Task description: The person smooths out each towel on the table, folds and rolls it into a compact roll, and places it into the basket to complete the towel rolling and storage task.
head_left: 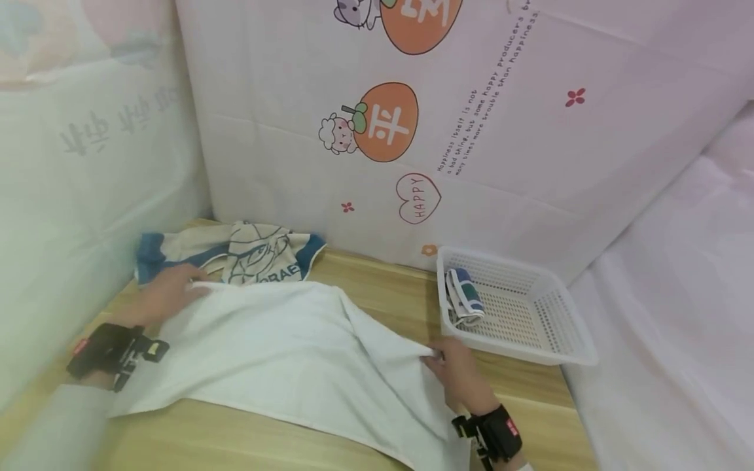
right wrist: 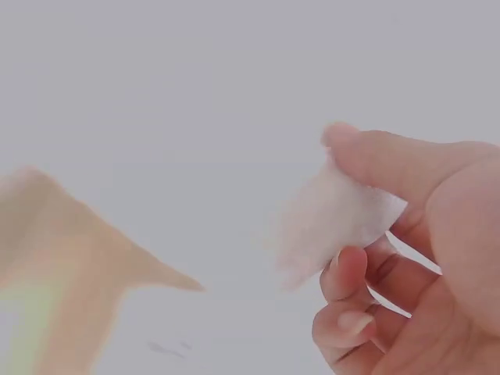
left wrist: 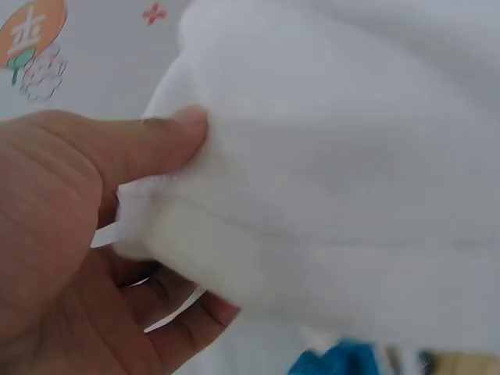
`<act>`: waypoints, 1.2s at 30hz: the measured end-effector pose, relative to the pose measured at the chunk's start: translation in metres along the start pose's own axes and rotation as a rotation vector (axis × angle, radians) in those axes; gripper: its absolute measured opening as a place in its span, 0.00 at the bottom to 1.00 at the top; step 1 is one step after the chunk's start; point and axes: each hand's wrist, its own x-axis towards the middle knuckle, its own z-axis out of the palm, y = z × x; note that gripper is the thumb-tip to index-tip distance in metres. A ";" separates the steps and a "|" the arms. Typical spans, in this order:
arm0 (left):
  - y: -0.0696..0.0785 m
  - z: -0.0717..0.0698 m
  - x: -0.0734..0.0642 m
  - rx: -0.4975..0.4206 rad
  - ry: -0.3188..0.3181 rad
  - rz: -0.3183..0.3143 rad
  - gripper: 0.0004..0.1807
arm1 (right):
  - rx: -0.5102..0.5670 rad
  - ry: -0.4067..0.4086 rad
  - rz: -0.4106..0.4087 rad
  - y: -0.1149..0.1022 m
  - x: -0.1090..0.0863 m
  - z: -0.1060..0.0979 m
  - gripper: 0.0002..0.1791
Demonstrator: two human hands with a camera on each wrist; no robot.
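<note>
A plain white towel spreads between both hands over the wooden table, its upper edge raised and its surface creased. My left hand pinches one corner at the left; in the left wrist view the thumb presses on the white towel with the fingers behind it. My right hand pinches the opposite corner between thumb and fingers, and in the right wrist view a small fold of the towel sticks out of that grip. The towel's lower edge hangs toward the front of the table.
A crumpled blue and beige printed towel lies at the back left, behind the left hand. At the back right stands a white plastic basket holding a folded striped cloth. Printed white sheets wall in the wooden table.
</note>
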 end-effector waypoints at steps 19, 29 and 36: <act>-0.064 -0.004 0.045 0.029 0.140 -0.127 0.21 | 0.000 0.050 -0.035 0.034 0.087 -0.040 0.27; -0.078 0.019 0.050 0.116 -0.188 -0.211 0.31 | 0.107 0.022 -0.035 0.002 0.018 0.027 0.20; -0.085 0.032 0.060 0.154 -0.236 -0.201 0.32 | 0.116 -0.082 0.129 0.020 0.026 0.063 0.32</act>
